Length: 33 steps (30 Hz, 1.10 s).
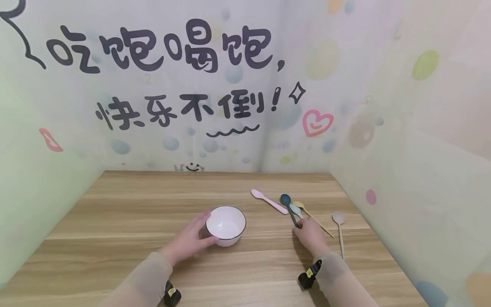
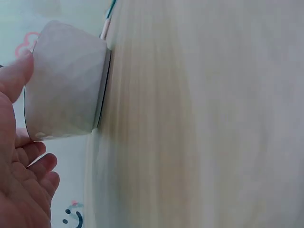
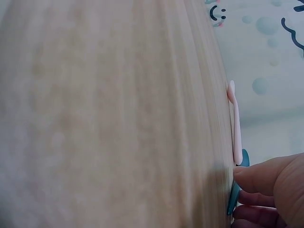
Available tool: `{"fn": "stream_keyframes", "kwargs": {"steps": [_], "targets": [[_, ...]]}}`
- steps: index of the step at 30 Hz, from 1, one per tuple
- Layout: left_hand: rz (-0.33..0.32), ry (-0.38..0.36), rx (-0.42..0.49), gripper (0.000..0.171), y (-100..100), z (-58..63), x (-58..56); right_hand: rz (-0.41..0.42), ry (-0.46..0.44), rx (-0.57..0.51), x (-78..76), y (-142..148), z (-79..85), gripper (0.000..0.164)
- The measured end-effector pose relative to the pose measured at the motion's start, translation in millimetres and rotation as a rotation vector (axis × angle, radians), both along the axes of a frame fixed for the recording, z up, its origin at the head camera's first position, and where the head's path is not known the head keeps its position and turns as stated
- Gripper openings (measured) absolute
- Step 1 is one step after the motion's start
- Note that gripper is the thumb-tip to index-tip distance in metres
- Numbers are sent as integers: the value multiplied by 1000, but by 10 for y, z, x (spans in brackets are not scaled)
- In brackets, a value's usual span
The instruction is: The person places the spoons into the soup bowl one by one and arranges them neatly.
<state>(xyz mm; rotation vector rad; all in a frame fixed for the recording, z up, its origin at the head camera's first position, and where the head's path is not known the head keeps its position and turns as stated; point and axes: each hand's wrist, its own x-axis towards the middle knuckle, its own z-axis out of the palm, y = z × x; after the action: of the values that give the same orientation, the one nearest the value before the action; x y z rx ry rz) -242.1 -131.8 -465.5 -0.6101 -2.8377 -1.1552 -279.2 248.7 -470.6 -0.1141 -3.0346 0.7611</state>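
Observation:
A white bowl (image 1: pixel 226 224) with a dark rim stands upright on the wooden table. My left hand (image 1: pixel 192 238) holds its left side, thumb at the near rim and fingers at the far rim; the left wrist view shows the bowl's outer wall. To the right, my right hand (image 1: pixel 312 236) pinches the handle of a dark teal spoon (image 1: pixel 285 199), whose bowl end points away from me. Under or beside that hand lies a light blue spoon (image 1: pixel 296 209), its handle partly hidden. A yellow spoon (image 1: pixel 319 221) lies just right of the fingers.
A pink spoon (image 1: pixel 270 201) lies behind the right hand, toward the left. At the right side of the table (image 1: pixel 115 204) is a beige spoon (image 1: pixel 339 219), partly covered by the right sleeve. Printed wall panels (image 1: pixel 245 149) border the table's back and sides.

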Motion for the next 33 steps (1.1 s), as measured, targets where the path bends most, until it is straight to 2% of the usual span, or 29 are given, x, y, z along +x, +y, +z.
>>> {"fn": "stream_keyframes", "kwargs": {"steps": [14, 26, 33], "targets": [[15, -10, 51, 82, 14, -17, 14, -14, 11, 9, -30, -13, -23, 18], [12, -5, 40, 82, 13, -39, 29, -71, -77, -22, -57, 1, 43, 12], [4, -11, 50, 74, 11, -51, 14, -43, -99, -9, -107, 5, 72, 14]]}}
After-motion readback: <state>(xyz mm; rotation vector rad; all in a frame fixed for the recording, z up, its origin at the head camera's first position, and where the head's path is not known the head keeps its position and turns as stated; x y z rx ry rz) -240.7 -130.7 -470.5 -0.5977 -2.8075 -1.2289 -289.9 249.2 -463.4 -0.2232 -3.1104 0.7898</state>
